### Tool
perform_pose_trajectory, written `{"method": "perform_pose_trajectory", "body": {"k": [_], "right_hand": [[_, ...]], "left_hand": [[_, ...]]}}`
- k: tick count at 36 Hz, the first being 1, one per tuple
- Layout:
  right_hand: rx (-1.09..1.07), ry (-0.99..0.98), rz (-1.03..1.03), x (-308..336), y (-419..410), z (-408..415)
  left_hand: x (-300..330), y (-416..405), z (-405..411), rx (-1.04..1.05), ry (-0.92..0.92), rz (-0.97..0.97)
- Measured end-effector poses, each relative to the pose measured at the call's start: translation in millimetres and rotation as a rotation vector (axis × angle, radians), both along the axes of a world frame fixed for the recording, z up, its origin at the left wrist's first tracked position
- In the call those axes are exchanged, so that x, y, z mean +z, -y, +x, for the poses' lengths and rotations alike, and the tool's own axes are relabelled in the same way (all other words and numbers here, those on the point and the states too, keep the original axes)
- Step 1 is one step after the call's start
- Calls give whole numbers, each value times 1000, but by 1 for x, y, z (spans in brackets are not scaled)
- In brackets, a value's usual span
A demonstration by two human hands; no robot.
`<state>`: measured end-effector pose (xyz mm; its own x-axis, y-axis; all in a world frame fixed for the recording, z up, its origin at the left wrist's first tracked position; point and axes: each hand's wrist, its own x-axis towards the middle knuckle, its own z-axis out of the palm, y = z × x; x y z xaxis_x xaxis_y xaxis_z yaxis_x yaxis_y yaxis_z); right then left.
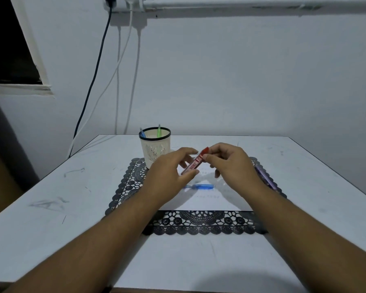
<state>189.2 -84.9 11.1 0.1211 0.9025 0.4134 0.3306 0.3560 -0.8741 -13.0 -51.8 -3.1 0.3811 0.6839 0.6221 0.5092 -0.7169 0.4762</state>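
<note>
Head cam view, looking down over both forearms at a white table [51, 197]. Both hands are up just over the middle of it, working on a slim red lead refill tube [195, 162] that looks like the kind for mechanical pencils. The tube is tilted, lower end toward the left, capped end up toward the right, and it's held in the air above a white sheet of paper [207, 201], not touching it.

The left hand [169, 172] has the lower end, thumb underneath and fingers curled round the far side, so that's a proper pinch. The right hand [230, 163] pinches the upper end right by the red cap, thumb and forefinger closed on it, other fingers loosely curled below. Can't tell if the cap is on tight or loosened, it's too small and a bit blurry.

The paper sits on a black lace-pattern placemat [199, 223]. A blue pen-like thing [201, 187] lies flat on the paper, just below the hands. A couple of purple pens [266, 176] lie on the mat's right edge, partly hidden by the right wrist. At the mat's far left corner stands a cream mesh pen cup [154, 146] with a black rim, holding a blue pen [142, 132] and a green pen [158, 130]. Cables [93, 81] hang down the wall behind.
</note>
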Motion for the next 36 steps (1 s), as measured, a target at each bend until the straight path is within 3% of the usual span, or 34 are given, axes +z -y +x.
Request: {"method": "perform_pose_trajectory", "body": {"k": [3, 9, 12, 24, 30, 36], "right_hand": [[46, -176, -78, 0, 1, -5], [263, -817, -378, 1, 3, -20], [387, -987, -543, 1, 4, -25], [491, -1014, -639, 1, 4, -29], [527, -1017, -617, -1, 5, -31], [457, -1034, -628, -2, 2, -30]], "left_hand": [[1, -1, -1, -12, 21, 22], [5, 3, -1, -163, 307, -32], [8, 7, 2, -208, 320, 1], [18, 8, -5, -129, 297, 192], [12, 5, -5, -169, 177, 152], [14, 4, -5, -172, 228, 117]]}}
